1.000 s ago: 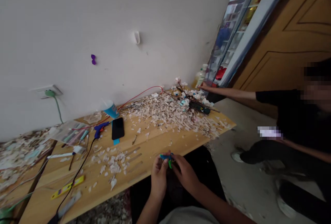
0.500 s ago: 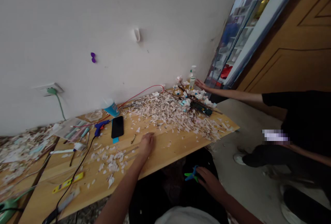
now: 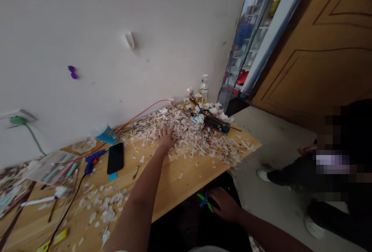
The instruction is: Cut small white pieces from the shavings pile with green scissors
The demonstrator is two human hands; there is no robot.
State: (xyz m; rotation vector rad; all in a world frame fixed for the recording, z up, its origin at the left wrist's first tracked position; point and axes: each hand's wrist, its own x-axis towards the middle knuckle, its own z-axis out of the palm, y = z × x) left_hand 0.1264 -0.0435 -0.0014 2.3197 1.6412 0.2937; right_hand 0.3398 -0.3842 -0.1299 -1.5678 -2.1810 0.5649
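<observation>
Two hands of the wearer are showing: one left hand [image 3: 166, 138] and one right hand [image 3: 224, 204]. One black phone [image 3: 115, 158], one blue glue gun [image 3: 92, 159], one blue cup [image 3: 106, 134], one clear bottle [image 3: 204, 88] and one red wire [image 3: 145, 110] are sitting on the one wooden table [image 3: 186, 170]. One purple clip [image 3: 72, 72] is sticking to the wall, one other person [image 3: 334, 174] is sitting at the right, and the pale scraps [image 3: 186, 133] are lying too many to count.

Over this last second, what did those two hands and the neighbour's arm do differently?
The left hand let go of the blue-and-green tool, went out over the wooden table and now rests on the pile of pale scraps. The right hand dropped to the lap, keeping the tool. The other person's arm drew back from the bottle. The phone and glue gun stayed put.
</observation>
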